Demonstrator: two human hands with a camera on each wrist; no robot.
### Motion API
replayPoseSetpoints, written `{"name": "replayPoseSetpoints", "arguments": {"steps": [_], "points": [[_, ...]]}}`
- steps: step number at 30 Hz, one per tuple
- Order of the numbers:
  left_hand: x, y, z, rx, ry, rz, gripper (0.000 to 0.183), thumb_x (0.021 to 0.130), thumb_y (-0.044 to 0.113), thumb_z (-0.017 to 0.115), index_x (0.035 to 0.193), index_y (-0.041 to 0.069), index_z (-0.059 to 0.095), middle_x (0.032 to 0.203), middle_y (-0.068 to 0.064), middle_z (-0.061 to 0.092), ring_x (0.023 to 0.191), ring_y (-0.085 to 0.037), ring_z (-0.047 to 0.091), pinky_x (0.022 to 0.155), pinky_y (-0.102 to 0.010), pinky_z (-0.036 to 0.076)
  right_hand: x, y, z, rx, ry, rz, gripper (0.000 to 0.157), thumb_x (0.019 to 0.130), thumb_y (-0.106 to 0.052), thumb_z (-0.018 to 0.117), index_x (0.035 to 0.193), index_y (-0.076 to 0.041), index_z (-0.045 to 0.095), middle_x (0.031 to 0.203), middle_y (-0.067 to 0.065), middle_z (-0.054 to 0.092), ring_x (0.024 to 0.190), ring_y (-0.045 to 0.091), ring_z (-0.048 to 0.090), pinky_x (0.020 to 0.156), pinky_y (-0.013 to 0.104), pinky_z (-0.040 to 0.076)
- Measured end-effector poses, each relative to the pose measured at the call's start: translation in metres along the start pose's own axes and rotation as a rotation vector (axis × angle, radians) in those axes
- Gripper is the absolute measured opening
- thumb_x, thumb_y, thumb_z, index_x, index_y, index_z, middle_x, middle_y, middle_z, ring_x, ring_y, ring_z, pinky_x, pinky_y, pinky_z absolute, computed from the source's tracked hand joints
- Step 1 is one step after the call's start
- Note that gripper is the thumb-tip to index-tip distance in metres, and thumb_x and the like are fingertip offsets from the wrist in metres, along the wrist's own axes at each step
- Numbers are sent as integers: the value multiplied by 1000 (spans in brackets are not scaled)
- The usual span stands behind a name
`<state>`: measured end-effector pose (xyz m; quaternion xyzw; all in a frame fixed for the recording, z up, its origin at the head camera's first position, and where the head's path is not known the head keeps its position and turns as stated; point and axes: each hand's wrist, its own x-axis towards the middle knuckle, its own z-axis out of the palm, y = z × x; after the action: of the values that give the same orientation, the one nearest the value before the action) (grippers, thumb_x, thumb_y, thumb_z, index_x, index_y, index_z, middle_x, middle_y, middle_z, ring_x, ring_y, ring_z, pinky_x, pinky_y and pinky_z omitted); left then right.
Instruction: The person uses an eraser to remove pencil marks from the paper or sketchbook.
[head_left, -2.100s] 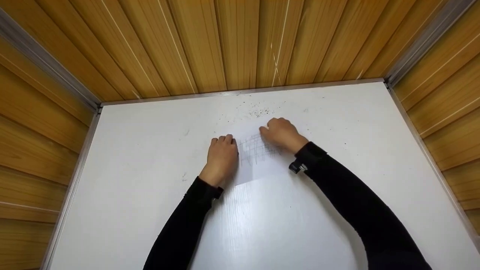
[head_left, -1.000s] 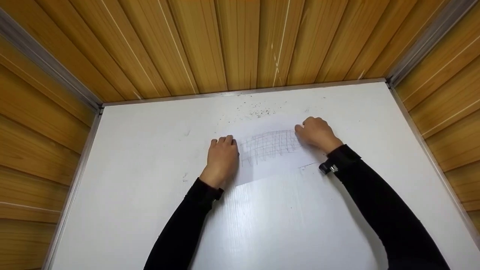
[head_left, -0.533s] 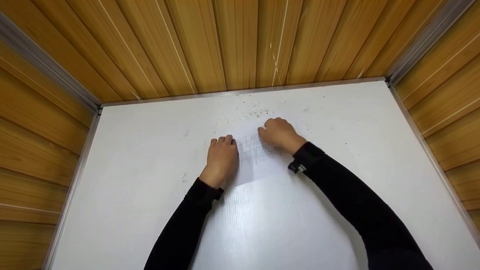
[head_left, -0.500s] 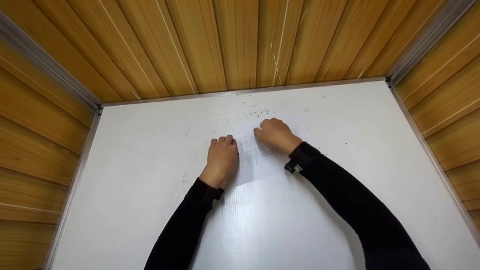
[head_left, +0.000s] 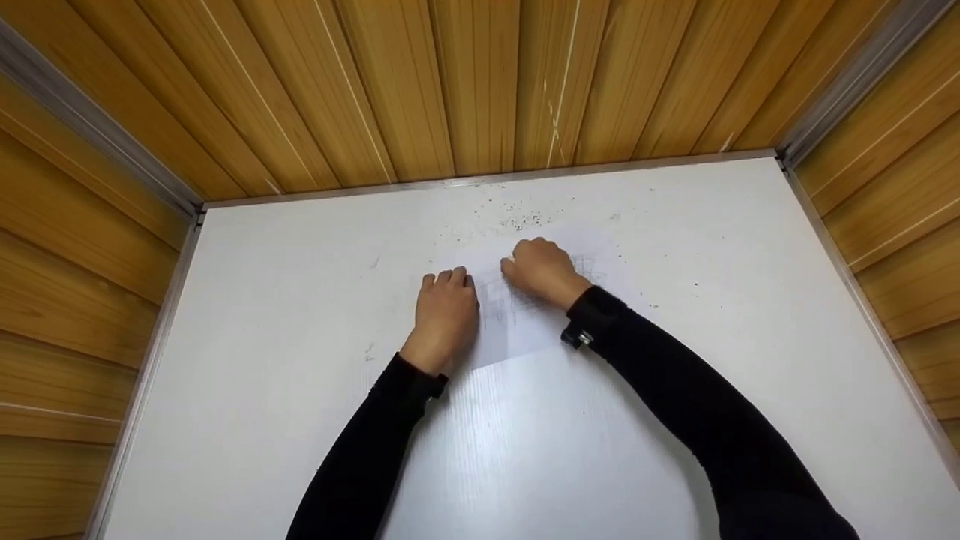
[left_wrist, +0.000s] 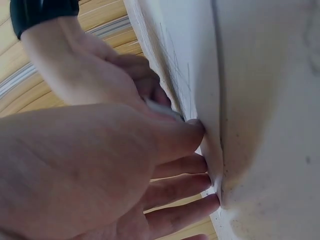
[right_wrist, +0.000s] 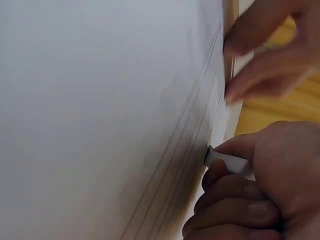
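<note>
Working two-handed at a white table [head_left: 262, 412], with the left hand [head_left: 447, 315] and the right hand [head_left: 544, 271] near each other but apart. Pressing the nine o'clock side of a white sheet of paper [head_left: 521, 341] with the left, with thumb and outstretched fingertips down on it in the left wrist view. Gripping a small pale block [right_wrist: 231, 163] in the right, with fingers curled round it, over the sheet and just toward twelve o'clock from its middle. Touching the paper with the block's dark end in the right wrist view, beside long grey lines [right_wrist: 167, 170]. With the sheet on the table, a little toward twelve o'clock from centre, and partly hidden by both hands. Near dark specks [head_left: 521, 217] scattered just beyond the paper's edge at twelve o'clock, and fainter smudges [head_left: 369, 352] at eight. Clad in black sleeves [head_left: 352, 450], at eight o'clock and four, with a small device [head_left: 576, 337] at the right wrist. Enclosed by wood-grain panels [head_left: 476, 90] at ten, twelve and two.
</note>
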<state>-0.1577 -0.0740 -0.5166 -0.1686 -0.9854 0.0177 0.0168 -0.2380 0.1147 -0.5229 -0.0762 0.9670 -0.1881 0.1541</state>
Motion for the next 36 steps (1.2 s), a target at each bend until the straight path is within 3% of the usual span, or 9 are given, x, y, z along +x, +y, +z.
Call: {"name": "replayPoseSetpoints", "arguments": {"steps": [5, 8, 11, 15, 18, 23, 31, 36], "points": [[0, -1, -2, -20, -35, -8, 36, 108, 21, 68, 135, -1, 75, 130, -12, 74, 127, -34, 72, 108, -49, 54, -17, 55, -27, 65, -22, 104, 60, 111, -41, 48, 132, 9, 72, 134, 34, 71, 120, 50, 69, 109, 62, 55], [0, -2, -2, -25, -53, -17, 36, 109, 20, 67, 137, -1, 74, 132, -12, 73, 129, -34, 71, 110, -50, 53, -24, 85, -39, 71, -31, 144, 64, 112, -41, 46, 143, 12, 65, 145, 37, 65, 129, 52, 65, 115, 64, 51], [0, -2, -2, -33, -66, -16, 37, 109, 20, 65, 139, -1, 74, 135, -12, 72, 130, -34, 70, 112, -50, 53, -31, 103, -48, 57, -34, 171, 64, 112, -40, 46, 141, 13, 66, 144, 38, 66, 121, 48, 66, 109, 63, 54], [0, -2, -2, -39, -79, -11, 37, 109, 20, 65, 139, -1, 74, 136, -13, 72, 130, -35, 70, 112, -51, 53, -35, 108, -53, 28, -36, 176, 60, 112, -39, 44, 126, 13, 71, 125, 34, 71, 100, 39, 62, 91, 56, 56], [0, -3, -2, -35, -75, -10, 35, 109, 18, 64, 137, -2, 74, 134, -13, 73, 129, -35, 71, 111, -51, 54, -34, 101, -53, 14, -22, 167, 58, 113, -38, 42, 119, 13, 71, 116, 31, 72, 94, 38, 61, 87, 54, 56], [0, -2, -2, -15, -61, -10, 34, 109, 11, 61, 137, -2, 75, 132, -13, 73, 128, -35, 71, 111, -50, 54, -28, 76, -48, 30, 3, 148, 59, 115, -38, 41, 125, 13, 70, 121, 32, 71, 102, 41, 65, 95, 58, 57], [1, 1, 0, -24, -38, -14, 34, 108, 8, 57, 134, -2, 76, 132, -13, 73, 125, -34, 71, 109, -50, 54, -9, -7, -16, -48, -6, 24, 54, 114, -39, 46, 108, 6, 76, 113, 28, 77, 105, 46, 75, 93, 59, 63], [1, 0, 2, -24, 5, -5, 34, 106, 8, 57, 132, -1, 77, 125, -12, 73, 119, -34, 72, 103, -48, 54, 2, -51, 3, -82, -14, 2, 49, 113, -38, 51, 110, 2, 79, 117, 25, 78, 108, 43, 76, 91, 57, 65]]}}
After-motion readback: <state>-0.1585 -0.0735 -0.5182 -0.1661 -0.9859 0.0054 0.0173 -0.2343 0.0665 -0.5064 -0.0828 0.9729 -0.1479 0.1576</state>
